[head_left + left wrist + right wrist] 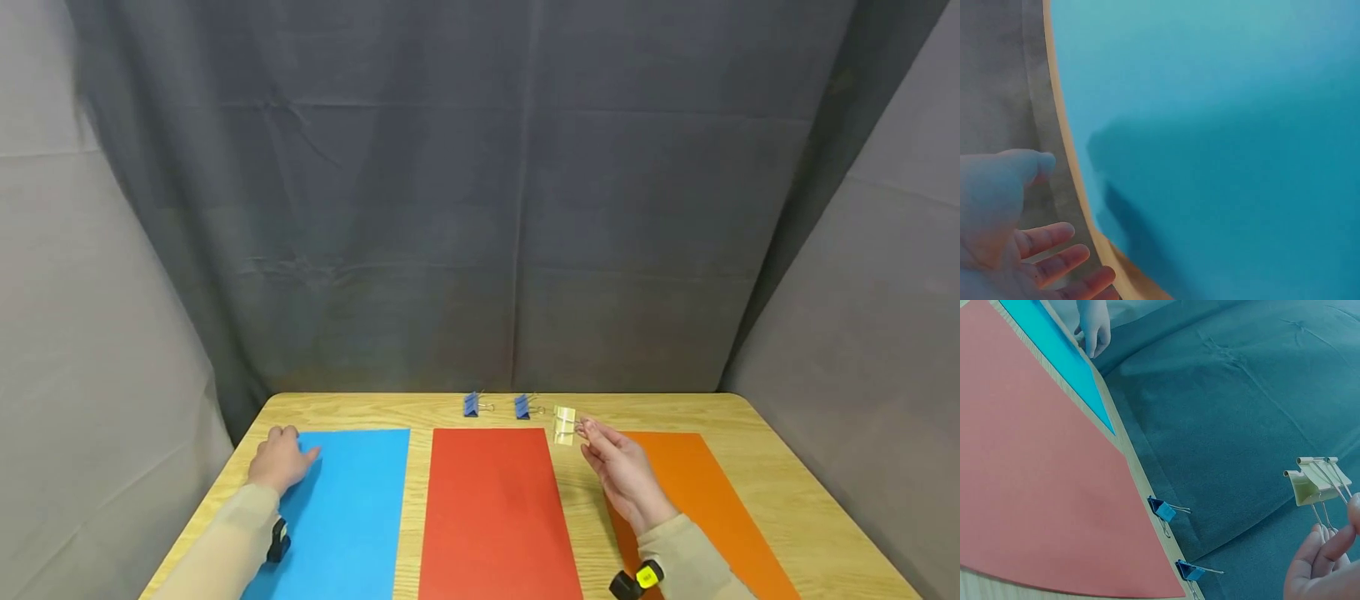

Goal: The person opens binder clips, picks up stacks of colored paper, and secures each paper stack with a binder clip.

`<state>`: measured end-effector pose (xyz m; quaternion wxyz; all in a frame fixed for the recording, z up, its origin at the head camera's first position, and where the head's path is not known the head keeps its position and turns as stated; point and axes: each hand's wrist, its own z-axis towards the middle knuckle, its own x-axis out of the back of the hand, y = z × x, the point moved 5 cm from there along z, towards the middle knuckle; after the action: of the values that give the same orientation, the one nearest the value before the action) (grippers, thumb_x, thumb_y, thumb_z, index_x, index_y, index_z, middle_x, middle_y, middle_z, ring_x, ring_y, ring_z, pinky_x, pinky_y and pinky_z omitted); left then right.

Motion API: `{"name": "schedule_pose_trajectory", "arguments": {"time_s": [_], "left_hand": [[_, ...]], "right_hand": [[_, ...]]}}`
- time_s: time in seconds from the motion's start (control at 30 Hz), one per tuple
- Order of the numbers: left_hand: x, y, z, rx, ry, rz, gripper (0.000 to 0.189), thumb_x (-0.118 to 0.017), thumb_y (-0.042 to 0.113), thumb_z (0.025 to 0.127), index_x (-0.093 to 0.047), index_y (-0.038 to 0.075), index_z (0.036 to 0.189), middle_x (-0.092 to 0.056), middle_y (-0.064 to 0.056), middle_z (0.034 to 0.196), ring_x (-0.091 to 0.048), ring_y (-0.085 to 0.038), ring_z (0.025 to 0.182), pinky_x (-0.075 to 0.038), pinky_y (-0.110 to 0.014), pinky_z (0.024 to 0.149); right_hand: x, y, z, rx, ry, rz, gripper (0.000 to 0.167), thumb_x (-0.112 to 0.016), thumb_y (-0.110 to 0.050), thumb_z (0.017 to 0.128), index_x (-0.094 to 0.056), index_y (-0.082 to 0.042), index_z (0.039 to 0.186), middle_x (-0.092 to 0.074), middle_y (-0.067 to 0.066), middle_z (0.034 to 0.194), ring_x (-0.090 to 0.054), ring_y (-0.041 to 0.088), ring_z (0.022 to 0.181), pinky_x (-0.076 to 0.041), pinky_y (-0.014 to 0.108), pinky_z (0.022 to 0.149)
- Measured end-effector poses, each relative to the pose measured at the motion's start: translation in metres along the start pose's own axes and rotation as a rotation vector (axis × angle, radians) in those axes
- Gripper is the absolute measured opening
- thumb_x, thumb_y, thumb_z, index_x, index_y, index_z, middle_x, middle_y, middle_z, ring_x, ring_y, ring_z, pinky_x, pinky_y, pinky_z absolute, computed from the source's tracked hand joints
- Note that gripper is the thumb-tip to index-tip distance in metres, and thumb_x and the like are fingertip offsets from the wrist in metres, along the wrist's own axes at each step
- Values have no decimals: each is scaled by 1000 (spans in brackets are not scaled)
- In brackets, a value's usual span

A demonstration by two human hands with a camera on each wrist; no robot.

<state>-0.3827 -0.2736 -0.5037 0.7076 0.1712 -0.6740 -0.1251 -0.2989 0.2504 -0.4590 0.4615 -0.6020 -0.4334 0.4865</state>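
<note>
A pale yellow binder clip (565, 425) is up above the table, and my right hand (624, 473) pinches its wire handles between thumb and fingers. In the right wrist view, the body of this binder clip (1319, 482) points away from the fingertips, a handle on each side. My left hand (281, 460) is over the far left corner of a blue sheet (352, 508), holding nothing. The left wrist view shows its fingers (1054, 269) spread and loosely extended near the table edge; I cannot tell whether they touch anything.
Two blue binder clips, one on the left (471, 405) and one on the right (522, 407), lie by the table's far edge. A red sheet (491, 508) lies in the middle, an orange sheet (697, 492) on the right. A grey curtain (420, 208) hangs behind the wooden table (787, 492).
</note>
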Motion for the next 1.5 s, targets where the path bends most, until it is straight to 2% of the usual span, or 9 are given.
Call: {"name": "schedule_pose_trajectory", "arguments": {"time_s": [0.2, 0.6, 0.73, 1.13, 1.5], "left_hand": [[-4, -15, 5, 6, -23, 10, 71, -64, 35, 99, -40, -20, 139, -44, -42, 134, -49, -57, 115, -45, -70, 96], [-6, -23, 13, -59, -24, 60, 81, -70, 43, 95, -41, -17, 142, -43, -41, 140, -43, -59, 122, -42, -75, 100], [-8, -27, 16, -72, -30, 88, 83, -71, 44, 95, -40, -16, 144, -41, -41, 142, -41, -60, 123, -41, -76, 99], [-7, -29, 23, -67, -82, 115, 85, -72, 47, 94, -42, -14, 144, -39, -40, 141, -42, -59, 119, -44, -73, 94], [-3, -24, 19, -74, -65, 112, 82, -74, 45, 93, -45, -13, 142, -38, -40, 140, -42, -58, 116, -43, -73, 93]], "right_hand": [[3, 3, -3, -5, -1, 0, 58, -53, -21, 109, -34, 8, 155, -62, -13, 125, -60, -6, 106, -50, 15, 98], [9, 5, -6, -18, 15, -1, 59, -53, -24, 109, -35, 8, 155, -65, -20, 112, -61, -3, 104, -51, 17, 99], [10, 6, -6, -20, 16, 0, 58, -53, -24, 109, -36, 8, 155, -66, -20, 110, -61, -3, 104, -51, 15, 96], [10, 8, -8, -28, 35, -1, 58, -56, -26, 108, -40, 8, 152, -66, -14, 115, -61, 0, 104, -52, 16, 94], [12, 6, -12, -27, 19, -28, 61, -57, -29, 107, -39, 6, 154, -64, -15, 118, -60, -2, 105, -51, 17, 97]]}}
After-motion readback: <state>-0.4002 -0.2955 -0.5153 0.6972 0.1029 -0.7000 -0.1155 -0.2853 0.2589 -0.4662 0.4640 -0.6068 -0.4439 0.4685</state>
